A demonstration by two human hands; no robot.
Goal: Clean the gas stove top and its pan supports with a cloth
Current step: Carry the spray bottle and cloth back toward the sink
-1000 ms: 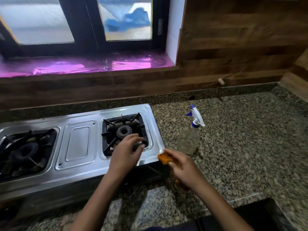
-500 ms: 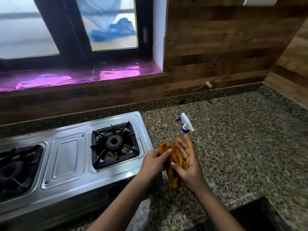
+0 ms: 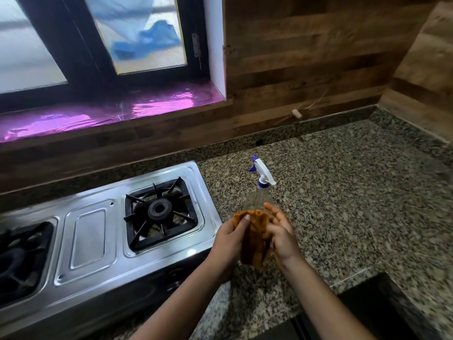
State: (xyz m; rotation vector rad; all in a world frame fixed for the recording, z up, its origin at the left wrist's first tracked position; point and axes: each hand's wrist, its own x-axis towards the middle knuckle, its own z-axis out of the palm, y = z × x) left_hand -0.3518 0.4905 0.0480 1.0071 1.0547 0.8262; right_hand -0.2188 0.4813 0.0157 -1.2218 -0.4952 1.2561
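In the head view, both hands meet just right of centre, over the worktop (image 3: 343,204) edge beside the stove (image 3: 90,244), with the orange cloth (image 3: 253,238) bunched between them and hanging down in loose folds. The left hand (image 3: 229,238) pinches the cloth's upper left edge, thumb on top and fingers curled behind. The right hand (image 3: 282,238) has its fingers nearly straight and pointing up, the cloth lying against its palm; its thumb seems to pin the fabric there, though the folds hide most of that contact. The cloth touches neither the stove nor the worktop as far as can be seen. The stove fills the lower left of the frame. Its right pan support (image 3: 160,212) sits in its recess around the burner at centre, and the left pan support (image 3: 22,256) is cut off by the left edge. The steel top shines between them, but glare and blur keep me from telling whether any of it has been wiped, and there are no wet streaks or foam to go by. A bottle (image 3: 261,182) with a white and blue trigger stands on the worktop just above the hands, partly hidden by the right fingers. Above, a window (image 3: 147,35) and a purple-lined sill (image 3: 110,114) run along the upper left. My reading is that the cloth is being folded or readied, so wiping the top and both supports remains to be done.
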